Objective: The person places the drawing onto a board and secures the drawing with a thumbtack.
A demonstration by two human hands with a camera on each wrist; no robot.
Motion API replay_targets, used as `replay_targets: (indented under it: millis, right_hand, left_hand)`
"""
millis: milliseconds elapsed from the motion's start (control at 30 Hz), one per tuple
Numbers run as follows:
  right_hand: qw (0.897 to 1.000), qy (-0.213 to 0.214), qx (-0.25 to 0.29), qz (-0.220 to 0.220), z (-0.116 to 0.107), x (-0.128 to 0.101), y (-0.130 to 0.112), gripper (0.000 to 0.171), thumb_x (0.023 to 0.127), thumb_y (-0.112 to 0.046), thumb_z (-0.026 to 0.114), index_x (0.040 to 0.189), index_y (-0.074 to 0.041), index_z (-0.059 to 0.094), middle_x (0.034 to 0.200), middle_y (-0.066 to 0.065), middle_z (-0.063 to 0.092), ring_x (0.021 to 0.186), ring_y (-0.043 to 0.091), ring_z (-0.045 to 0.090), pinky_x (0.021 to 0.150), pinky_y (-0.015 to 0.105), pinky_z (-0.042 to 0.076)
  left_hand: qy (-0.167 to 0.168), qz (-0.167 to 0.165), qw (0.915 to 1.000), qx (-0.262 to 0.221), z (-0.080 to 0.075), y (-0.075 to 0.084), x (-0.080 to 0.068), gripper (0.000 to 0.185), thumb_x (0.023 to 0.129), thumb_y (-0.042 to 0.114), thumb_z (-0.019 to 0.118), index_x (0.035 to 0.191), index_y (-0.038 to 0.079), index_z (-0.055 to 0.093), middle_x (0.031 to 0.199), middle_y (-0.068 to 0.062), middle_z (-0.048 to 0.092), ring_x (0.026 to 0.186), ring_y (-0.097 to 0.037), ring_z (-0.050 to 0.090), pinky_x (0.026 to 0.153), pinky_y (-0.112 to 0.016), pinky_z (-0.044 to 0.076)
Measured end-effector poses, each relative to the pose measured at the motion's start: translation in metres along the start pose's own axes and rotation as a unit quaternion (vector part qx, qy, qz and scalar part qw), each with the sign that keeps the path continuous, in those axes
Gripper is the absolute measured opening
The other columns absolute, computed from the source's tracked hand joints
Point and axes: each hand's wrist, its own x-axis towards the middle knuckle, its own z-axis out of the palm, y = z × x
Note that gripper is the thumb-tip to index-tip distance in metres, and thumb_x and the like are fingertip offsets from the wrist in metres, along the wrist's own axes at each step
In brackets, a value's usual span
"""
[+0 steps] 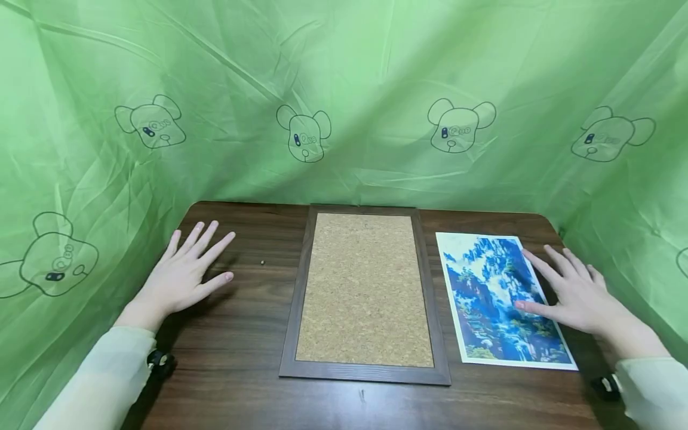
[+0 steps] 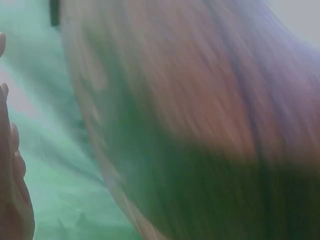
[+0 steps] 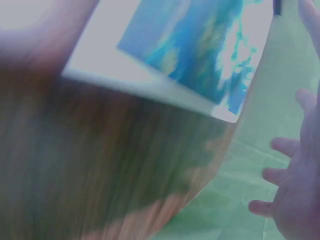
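My left hand [image 1: 180,278] is spread with straight fingers over the left side of the wooden table, holding nothing. On the right, my right hand [image 1: 577,292] has its fingers spread too, and its thumb and index finger overlap the right edge of a white-bordered print [image 1: 494,292] of a blue and white landscape with waterfalls. Between the hands lies a cork board [image 1: 368,292] in a dark brown frame. In the right wrist view the print [image 3: 195,45] shows near the fingers at the right edge; only part of the left hand [image 2: 15,185] appears in its blurred wrist view.
The dark wood-grain table [image 1: 242,334] has rounded far corners. Green cloth [image 1: 365,60] with bear-head outlines hangs behind it and along both sides. A tiny round speck [image 1: 262,262] lies left of the frame. Dark wristbands [image 1: 161,363] sit at both cuffs.
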Motion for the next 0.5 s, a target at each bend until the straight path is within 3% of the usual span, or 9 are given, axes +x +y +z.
replay_targets:
  millis: [167,333,400,500]
  right_hand:
    - [0.998,-0.003,0.054,0.033,0.003,0.007,-0.006,0.128,0.088,-0.065,0.083,0.178,-0.026,0.0,0.17,0.04,0.019,0.145,0.074,0.022,0.095,0.092,0.027]
    - [0.992,-0.006,0.117,0.054,0.007,0.015,-0.018,0.128,0.092,-0.059,0.083,0.177,-0.02,-0.005,0.169,0.044,0.017,0.144,0.076,0.021,0.098,0.094,0.024]
    - [0.988,-0.007,0.139,0.06,0.01,0.018,-0.02,0.13,0.092,-0.056,0.084,0.177,-0.018,-0.006,0.168,0.046,0.015,0.145,0.077,0.019,0.099,0.094,0.024]
    - [0.983,-0.013,0.169,0.075,0.014,0.021,-0.021,0.134,0.091,-0.055,0.087,0.176,-0.017,-0.009,0.169,0.047,0.011,0.148,0.076,0.016,0.1,0.094,0.025]
  left_hand:
    - [-0.012,-0.016,0.996,-0.087,0.0,0.026,0.019,0.09,0.108,0.061,0.06,0.177,0.037,0.008,0.184,-0.001,-0.003,0.169,-0.034,-0.002,0.132,-0.068,-0.001]
    - [-0.007,-0.012,0.9847,-0.174,0.003,0.052,0.032,0.095,0.107,0.053,0.066,0.177,0.037,0.004,0.184,-0.004,0.001,0.169,-0.033,-0.001,0.132,-0.067,0.006]
    - [-0.008,-0.015,0.9771,-0.212,0.006,0.061,0.036,0.095,0.107,0.052,0.067,0.177,0.038,0.004,0.184,-0.005,0.005,0.169,-0.036,0.004,0.132,-0.066,0.009]
    - [-0.018,-0.024,0.9639,-0.265,0.011,0.074,0.04,0.093,0.107,0.053,0.067,0.177,0.038,0.008,0.182,-0.008,0.019,0.165,-0.04,0.024,0.129,-0.066,0.024]
